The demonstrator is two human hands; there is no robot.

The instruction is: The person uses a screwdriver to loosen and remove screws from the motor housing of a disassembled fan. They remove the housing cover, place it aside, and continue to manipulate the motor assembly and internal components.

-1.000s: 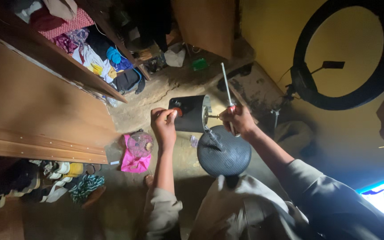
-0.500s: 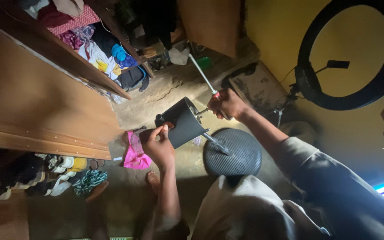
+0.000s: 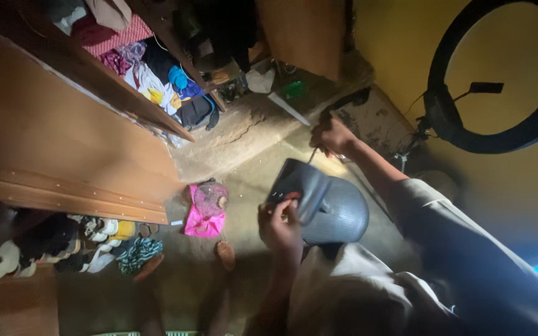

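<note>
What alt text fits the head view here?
Seen from above in a dim room, the left hand grips a dark boxy object over a round stool, while the right hand holds a thin rod.

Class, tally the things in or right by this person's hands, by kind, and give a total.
Hands: 2, left hand and right hand
Dark box, in the left grip: 1
Thin rod, in the right grip: 1
Round dark stool: 1
Pink cloth on the floor: 1
Ring light: 1
Total: 7
</note>
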